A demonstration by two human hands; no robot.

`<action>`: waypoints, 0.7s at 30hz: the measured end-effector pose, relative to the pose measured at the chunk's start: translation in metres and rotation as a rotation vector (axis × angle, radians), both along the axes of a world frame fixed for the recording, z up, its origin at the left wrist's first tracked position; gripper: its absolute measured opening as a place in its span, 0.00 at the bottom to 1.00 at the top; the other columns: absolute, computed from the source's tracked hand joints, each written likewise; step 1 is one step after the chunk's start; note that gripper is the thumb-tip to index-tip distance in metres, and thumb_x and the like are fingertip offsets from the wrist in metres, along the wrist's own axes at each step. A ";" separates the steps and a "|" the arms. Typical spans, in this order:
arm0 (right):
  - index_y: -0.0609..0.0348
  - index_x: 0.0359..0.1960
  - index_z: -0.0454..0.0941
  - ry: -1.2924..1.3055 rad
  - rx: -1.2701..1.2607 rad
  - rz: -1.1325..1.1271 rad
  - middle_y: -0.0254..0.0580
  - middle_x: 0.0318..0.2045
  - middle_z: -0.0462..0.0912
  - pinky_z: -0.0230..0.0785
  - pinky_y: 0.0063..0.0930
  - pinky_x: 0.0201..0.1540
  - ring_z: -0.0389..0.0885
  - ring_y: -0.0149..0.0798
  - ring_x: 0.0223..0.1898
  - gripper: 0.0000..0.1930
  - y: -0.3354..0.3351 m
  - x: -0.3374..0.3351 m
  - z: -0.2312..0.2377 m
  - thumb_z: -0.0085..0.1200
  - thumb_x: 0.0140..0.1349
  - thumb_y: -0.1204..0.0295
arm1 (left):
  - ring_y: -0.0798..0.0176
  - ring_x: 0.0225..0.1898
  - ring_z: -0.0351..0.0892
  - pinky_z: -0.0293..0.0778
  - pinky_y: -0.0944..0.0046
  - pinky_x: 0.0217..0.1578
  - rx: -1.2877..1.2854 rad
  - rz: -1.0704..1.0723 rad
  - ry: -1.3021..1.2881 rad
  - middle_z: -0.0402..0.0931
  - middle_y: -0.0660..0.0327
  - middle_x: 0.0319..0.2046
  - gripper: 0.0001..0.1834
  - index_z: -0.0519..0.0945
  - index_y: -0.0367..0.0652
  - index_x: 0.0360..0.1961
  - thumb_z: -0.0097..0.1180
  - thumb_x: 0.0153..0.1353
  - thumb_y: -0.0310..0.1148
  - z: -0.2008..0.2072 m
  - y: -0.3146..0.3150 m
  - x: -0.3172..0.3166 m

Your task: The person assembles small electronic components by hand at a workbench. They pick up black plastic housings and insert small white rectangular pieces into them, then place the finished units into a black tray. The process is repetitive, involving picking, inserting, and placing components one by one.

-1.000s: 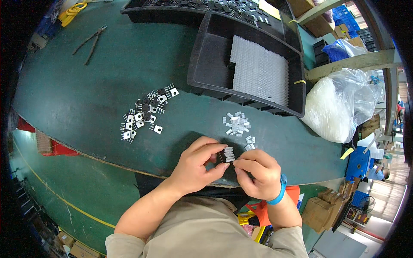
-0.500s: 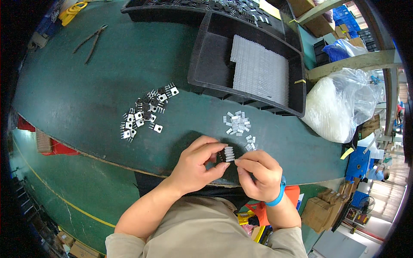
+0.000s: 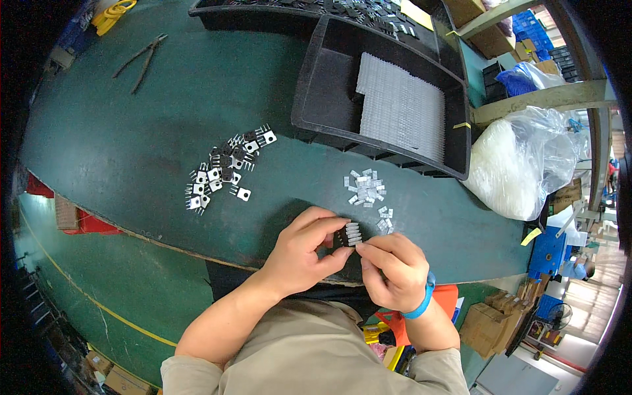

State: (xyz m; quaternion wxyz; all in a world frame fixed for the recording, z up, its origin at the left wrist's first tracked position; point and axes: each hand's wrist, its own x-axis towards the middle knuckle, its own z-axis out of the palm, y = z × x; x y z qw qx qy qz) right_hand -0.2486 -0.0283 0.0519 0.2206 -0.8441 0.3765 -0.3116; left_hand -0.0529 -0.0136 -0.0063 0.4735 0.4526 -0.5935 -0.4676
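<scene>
Between thumb and fingers, my left hand (image 3: 306, 247) grips a stack of black transistors (image 3: 341, 238). Whitish plastic sleeves (image 3: 354, 232) stick out side by side from the stack, toward my right hand. My right hand (image 3: 395, 266) is closed in a pinch, its fingertips touching the end of the lowest sleeve; anything between them is hidden. Just beyond it lies a small group of loose clear sleeves (image 3: 384, 225), with a larger pile of sleeves (image 3: 366, 187) farther off. On the left, loose transistors (image 3: 220, 171) with metal backs and legs lie in a heap.
A black tray (image 3: 309, 115) holding rows of translucent sleeves (image 3: 401, 105) stands at the far right. Behind it, another black bin (image 3: 253, 20) is full of dark parts. Pliers (image 3: 141, 64) lie far left. A bulging clear plastic bag (image 3: 503, 171) sits at the right edge.
My right fingertips have moved slightly left and in against the lowest sleeve. My left hand keeps its grip on the transistors. The whole view has shifted a little.
</scene>
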 end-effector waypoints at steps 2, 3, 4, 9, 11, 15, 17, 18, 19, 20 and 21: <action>0.61 0.40 0.83 0.007 0.009 -0.002 0.44 0.33 0.84 0.74 0.34 0.29 0.82 0.45 0.28 0.15 0.000 0.001 0.000 0.62 0.47 0.84 | 0.70 0.31 0.75 0.73 0.70 0.30 0.006 0.015 0.011 0.76 0.60 0.42 0.23 0.82 0.37 0.49 0.71 0.49 0.21 -0.004 0.001 -0.001; 0.62 0.40 0.83 0.011 0.011 -0.009 0.44 0.33 0.84 0.74 0.34 0.29 0.82 0.45 0.28 0.15 0.001 0.001 0.000 0.62 0.47 0.84 | 0.70 0.31 0.75 0.73 0.70 0.30 -0.003 0.014 0.011 0.76 0.60 0.42 0.23 0.82 0.37 0.49 0.71 0.49 0.21 -0.004 0.001 -0.001; 0.62 0.40 0.83 0.005 0.021 -0.011 0.45 0.33 0.84 0.74 0.34 0.30 0.82 0.45 0.28 0.15 0.002 0.001 0.000 0.62 0.48 0.84 | 0.70 0.31 0.75 0.73 0.70 0.30 -0.011 0.013 0.012 0.76 0.60 0.42 0.23 0.82 0.37 0.49 0.71 0.49 0.22 -0.004 0.001 -0.002; 0.62 0.38 0.84 -0.081 0.074 -0.054 0.46 0.33 0.83 0.75 0.34 0.32 0.82 0.45 0.29 0.13 0.005 0.000 0.002 0.62 0.50 0.84 | 0.68 0.31 0.78 0.77 0.69 0.32 -0.010 0.003 0.005 0.76 0.58 0.43 0.20 0.82 0.35 0.49 0.70 0.54 0.24 0.000 0.000 0.001; 0.62 0.38 0.85 -0.075 0.090 -0.086 0.47 0.34 0.84 0.76 0.34 0.32 0.83 0.46 0.30 0.12 0.005 -0.002 0.004 0.62 0.50 0.84 | 0.68 0.31 0.78 0.77 0.69 0.32 0.002 0.000 0.002 0.76 0.58 0.43 0.20 0.82 0.35 0.49 0.70 0.54 0.24 0.000 0.000 0.002; 0.63 0.38 0.85 -0.062 0.081 -0.099 0.47 0.33 0.84 0.76 0.34 0.33 0.83 0.46 0.30 0.13 0.006 0.000 0.000 0.62 0.50 0.85 | 0.68 0.32 0.78 0.77 0.69 0.33 -0.021 0.002 0.014 0.76 0.58 0.43 0.20 0.82 0.35 0.49 0.70 0.54 0.24 -0.002 -0.001 0.001; 0.63 0.38 0.85 -0.059 0.073 -0.092 0.47 0.33 0.84 0.76 0.34 0.32 0.83 0.46 0.30 0.13 0.006 0.001 -0.002 0.62 0.50 0.85 | 0.68 0.32 0.78 0.77 0.69 0.33 -0.018 0.004 0.013 0.76 0.58 0.43 0.20 0.82 0.35 0.49 0.70 0.54 0.24 -0.001 -0.001 0.001; 0.63 0.38 0.85 -0.059 0.073 -0.089 0.47 0.33 0.84 0.76 0.34 0.32 0.83 0.46 0.30 0.13 0.006 0.002 -0.003 0.62 0.50 0.85 | 0.68 0.32 0.78 0.77 0.69 0.33 -0.013 -0.002 0.014 0.76 0.58 0.42 0.20 0.82 0.35 0.49 0.70 0.54 0.24 -0.001 -0.001 0.001; 0.63 0.38 0.85 -0.059 0.073 -0.086 0.47 0.33 0.84 0.76 0.34 0.32 0.83 0.46 0.30 0.13 0.006 0.002 -0.003 0.62 0.50 0.85 | 0.68 0.32 0.78 0.77 0.69 0.33 -0.008 -0.007 0.014 0.76 0.58 0.42 0.20 0.82 0.35 0.49 0.70 0.54 0.24 0.000 -0.001 0.002; 0.63 0.38 0.85 -0.069 0.064 -0.092 0.47 0.33 0.84 0.76 0.34 0.32 0.83 0.46 0.29 0.13 0.006 0.001 -0.002 0.62 0.50 0.85 | 0.68 0.32 0.77 0.77 0.69 0.32 -0.003 -0.013 0.015 0.77 0.58 0.42 0.20 0.82 0.35 0.49 0.70 0.54 0.24 0.000 0.000 0.002; 0.63 0.39 0.85 -0.079 0.056 -0.097 0.47 0.33 0.84 0.75 0.34 0.32 0.83 0.46 0.29 0.13 0.006 0.000 -0.001 0.62 0.49 0.85 | 0.68 0.31 0.77 0.77 0.69 0.32 -0.008 -0.009 0.019 0.77 0.58 0.42 0.20 0.82 0.35 0.49 0.70 0.54 0.24 0.000 -0.001 0.002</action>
